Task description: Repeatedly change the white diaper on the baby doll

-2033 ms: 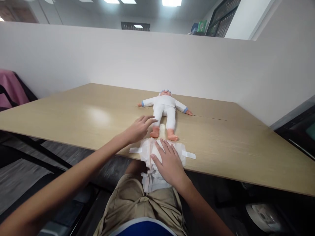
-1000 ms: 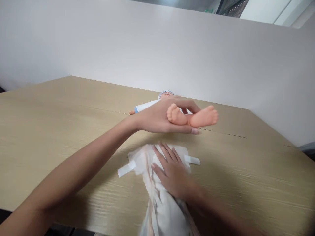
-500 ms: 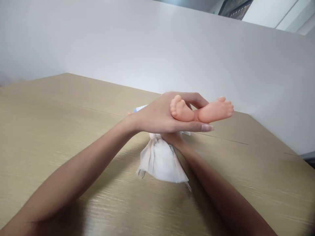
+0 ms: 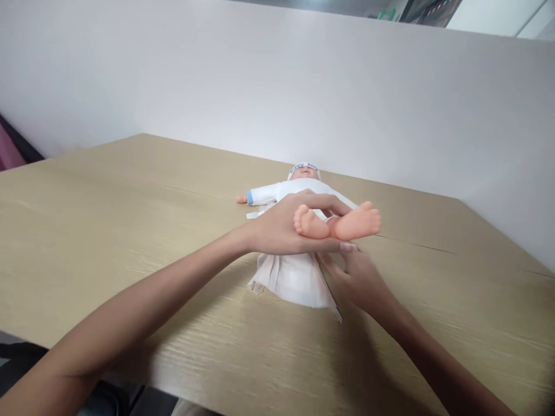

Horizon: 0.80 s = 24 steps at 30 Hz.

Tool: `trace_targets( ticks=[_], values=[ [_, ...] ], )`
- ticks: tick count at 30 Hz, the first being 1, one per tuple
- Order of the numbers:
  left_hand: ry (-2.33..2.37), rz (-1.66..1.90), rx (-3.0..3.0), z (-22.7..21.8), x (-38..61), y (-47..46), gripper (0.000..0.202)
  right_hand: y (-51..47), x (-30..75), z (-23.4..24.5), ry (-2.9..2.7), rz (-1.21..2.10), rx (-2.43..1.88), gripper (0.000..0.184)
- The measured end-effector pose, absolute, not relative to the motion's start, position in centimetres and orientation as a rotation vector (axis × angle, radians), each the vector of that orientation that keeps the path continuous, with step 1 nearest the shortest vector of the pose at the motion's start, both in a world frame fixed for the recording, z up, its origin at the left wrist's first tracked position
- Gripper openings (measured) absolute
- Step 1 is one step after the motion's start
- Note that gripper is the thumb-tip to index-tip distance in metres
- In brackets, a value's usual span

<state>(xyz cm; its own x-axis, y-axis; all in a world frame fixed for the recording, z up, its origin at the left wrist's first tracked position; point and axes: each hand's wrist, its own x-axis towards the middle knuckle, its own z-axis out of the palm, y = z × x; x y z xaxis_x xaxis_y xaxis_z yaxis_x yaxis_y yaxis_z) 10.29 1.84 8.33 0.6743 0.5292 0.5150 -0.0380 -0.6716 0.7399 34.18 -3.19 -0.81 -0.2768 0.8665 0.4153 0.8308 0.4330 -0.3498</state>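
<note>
A baby doll in a white top with blue cuffs and a lettered white headband lies on its back, its feet toward me. My left hand is closed around its ankles and holds the legs raised; both bare feet stick out past my fingers. Below them a white diaper lies spread on the table, its front end toward me. At the diaper's right edge is my right hand, thumb apart from the fingers and close to my left thumb. Its fingertips are partly hidden beside the diaper.
The wooden table reaches back to a pale partition. Thin seams run across the tabletop. Something pink and black shows beyond the left edge, and dark items lie below the near edge.
My right hand has come out from under the doll's raised legs toward the right. The legs in my left hand are lower in view, and the doll's head and top now show.
</note>
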Motion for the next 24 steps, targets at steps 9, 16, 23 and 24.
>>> trace_targets(
  ticks=[9, 16, 23, 24],
  values=[
    [0.316, 0.937, 2.265, 5.8, 9.2, 0.2, 0.046, -5.9, 33.0, 0.2, -1.963, 0.132, -1.102, 0.063],
    [0.459, 0.781, 2.615, 2.6, 2.9, 0.2, 0.039, -5.6, 35.9, -0.5, -2.208, 0.13, -1.019, 0.043],
    [0.443, 0.574, 2.728, -2.4, -1.2, 0.7, 0.043, -5.9, 39.0, -3.3, -2.419, 0.065, -0.794, 0.043],
    [0.438, 0.577, 2.73, -2.7, -1.2, 0.7, 0.044, -5.9, 39.1, -3.6, -2.439, 0.039, -0.798, 0.044]
  ],
)
